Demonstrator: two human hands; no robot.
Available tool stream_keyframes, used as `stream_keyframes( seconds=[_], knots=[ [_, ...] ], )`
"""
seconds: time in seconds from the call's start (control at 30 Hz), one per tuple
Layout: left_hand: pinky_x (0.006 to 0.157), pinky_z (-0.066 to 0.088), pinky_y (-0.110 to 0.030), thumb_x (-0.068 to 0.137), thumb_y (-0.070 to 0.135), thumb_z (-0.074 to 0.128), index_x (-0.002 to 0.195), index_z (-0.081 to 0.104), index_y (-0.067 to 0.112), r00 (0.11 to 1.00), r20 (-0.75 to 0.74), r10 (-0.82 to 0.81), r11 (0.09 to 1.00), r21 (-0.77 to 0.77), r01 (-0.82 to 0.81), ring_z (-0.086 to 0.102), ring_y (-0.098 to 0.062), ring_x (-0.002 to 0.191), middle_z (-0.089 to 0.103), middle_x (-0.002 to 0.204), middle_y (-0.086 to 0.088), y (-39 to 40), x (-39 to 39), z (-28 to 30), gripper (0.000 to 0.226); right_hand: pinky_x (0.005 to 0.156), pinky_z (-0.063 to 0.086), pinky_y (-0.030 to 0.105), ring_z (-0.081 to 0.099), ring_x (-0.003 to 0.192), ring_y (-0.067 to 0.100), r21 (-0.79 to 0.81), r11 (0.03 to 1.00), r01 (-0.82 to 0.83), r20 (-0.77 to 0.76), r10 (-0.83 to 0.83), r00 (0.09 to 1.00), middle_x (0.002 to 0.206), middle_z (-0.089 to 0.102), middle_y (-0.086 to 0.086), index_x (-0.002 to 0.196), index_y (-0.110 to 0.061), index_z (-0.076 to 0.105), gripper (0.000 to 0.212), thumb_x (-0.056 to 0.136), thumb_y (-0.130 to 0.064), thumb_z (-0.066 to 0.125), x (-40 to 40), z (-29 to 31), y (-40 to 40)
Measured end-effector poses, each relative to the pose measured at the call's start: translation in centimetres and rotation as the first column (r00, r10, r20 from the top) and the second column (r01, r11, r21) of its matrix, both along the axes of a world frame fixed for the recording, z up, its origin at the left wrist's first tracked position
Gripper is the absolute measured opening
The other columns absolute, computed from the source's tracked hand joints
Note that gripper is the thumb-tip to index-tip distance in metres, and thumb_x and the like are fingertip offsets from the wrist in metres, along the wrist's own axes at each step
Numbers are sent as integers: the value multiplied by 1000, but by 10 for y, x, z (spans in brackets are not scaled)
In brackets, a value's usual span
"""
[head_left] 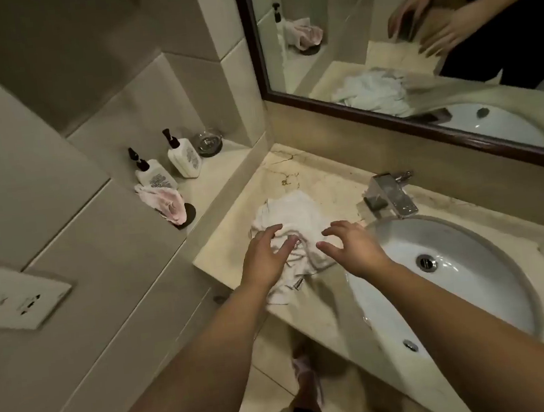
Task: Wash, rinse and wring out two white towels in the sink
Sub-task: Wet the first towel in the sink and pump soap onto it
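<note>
Left hand [264,260] and right hand [352,247] – fingers spread, released – over crumpled towels [293,217]

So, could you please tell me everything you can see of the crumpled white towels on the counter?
The crumpled white towels lie in one rumpled heap of soft cloth on the beige marble counter, left of the white oval sink and not in it. I cannot tell separate pieces apart. One corner with a small dark tag reaches the counter's front edge. The left hand rests on the heap with spread fingers; the right hand hovers at its right edge, fingers spread. The heap's reflection shows in the mirror.
</note>
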State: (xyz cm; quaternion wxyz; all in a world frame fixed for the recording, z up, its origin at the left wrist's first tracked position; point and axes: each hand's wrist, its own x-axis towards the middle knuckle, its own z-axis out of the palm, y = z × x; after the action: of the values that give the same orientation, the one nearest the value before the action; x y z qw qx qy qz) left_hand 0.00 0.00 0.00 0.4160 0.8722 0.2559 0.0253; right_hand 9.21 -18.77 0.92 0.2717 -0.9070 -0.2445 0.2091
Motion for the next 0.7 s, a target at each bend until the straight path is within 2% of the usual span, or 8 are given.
stream_keyframes(
  seconds=[0.1,0.17,0.33,0.47,0.57,0.7],
  knots=[
    [98,46,-34,90,47,66,130,60,23,997,-47,-57,998,33,59,56,-14,117,61,126,4,33,17,-24,47,102,39,35,47,128,24,-58,998,27,-25,-29,999,141,53,2,128,-19,62,42,96,-46,54,6,-22,32],
    [99,46,-34,91,38,68,128,61,20,991,-101,-84,996,-7,83,57,-17,117,62,124,2,55,31,-48,43,97,44,36,51,123,24,-120,991,57,-71,-66,995,136,56,4,128,-17,61,42,97,-44,52,10,-42,55],
    [102,45,-37,90,38,69,140,51,13,973,-217,-83,996,-44,76,54,-21,122,58,133,-4,78,57,-81,59,91,46,37,56,118,28,-156,954,255,-131,-276,952,131,57,9,131,-14,57,44,96,-41,56,22,-70,84],
    [80,42,-31,88,43,69,116,62,6,949,-300,-100,993,26,113,58,-26,104,62,109,-9,86,77,-99,48,89,46,37,56,116,30,-202,927,317,-152,-350,924,128,56,9,129,-13,57,47,92,-43,62,28,-92,92],
    [85,51,-36,81,42,76,110,66,8,950,-308,-46,998,-44,34,59,-25,103,64,97,-2,90,87,-107,46,87,47,38,55,114,30,-237,929,285,-146,-324,935,124,55,9,127,-14,57,46,91,-43,63,36,-105,95],
    [81,55,-43,77,41,79,96,68,15,956,-279,-93,995,-51,82,60,-26,99,66,91,1,91,88,-114,34,71,41,33,55,105,31,-270,941,204,-93,-237,967,107,55,9,109,-11,63,23,94,-26,56,45,-115,97]
  ],
)
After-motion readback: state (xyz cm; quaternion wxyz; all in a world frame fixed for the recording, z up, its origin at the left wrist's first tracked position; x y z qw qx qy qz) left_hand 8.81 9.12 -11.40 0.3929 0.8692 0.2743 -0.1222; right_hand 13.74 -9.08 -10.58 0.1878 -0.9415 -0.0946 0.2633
